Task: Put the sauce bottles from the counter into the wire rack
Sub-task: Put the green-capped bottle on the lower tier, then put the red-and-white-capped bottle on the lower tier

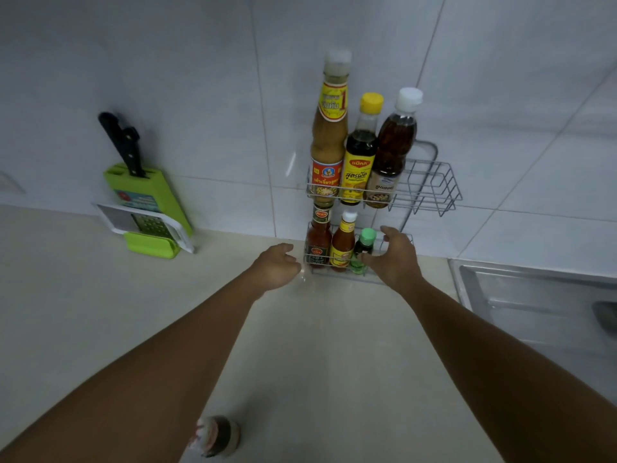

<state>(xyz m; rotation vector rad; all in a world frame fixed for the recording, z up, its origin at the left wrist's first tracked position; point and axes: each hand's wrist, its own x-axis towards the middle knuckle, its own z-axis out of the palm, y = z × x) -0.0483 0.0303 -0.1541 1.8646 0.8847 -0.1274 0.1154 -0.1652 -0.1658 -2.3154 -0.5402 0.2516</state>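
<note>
A two-tier wire rack [430, 182] hangs on the tiled wall. Its top shelf holds three tall bottles: a tan sauce bottle [329, 135], a dark yellow-capped bottle [360, 155] and a brown white-capped bottle [394, 145]. The lower shelf holds a red sauce bottle [319, 235], an orange chili bottle [344, 242] and a small green-capped bottle [365, 243]. My right hand [394, 259] is spread open beside the green-capped bottle, fingers at the lower shelf's right end. My left hand [278, 265] hovers loosely curled, holding nothing, just left of the lower shelf. One dark bottle [217, 436] stands on the counter near me.
A green cutting-board stand [147, 208] with a black-handled knife [122, 145] and a grater leans on the wall at left. A steel sink [541, 302] lies to the right. The beige counter [100, 312] stretches in front.
</note>
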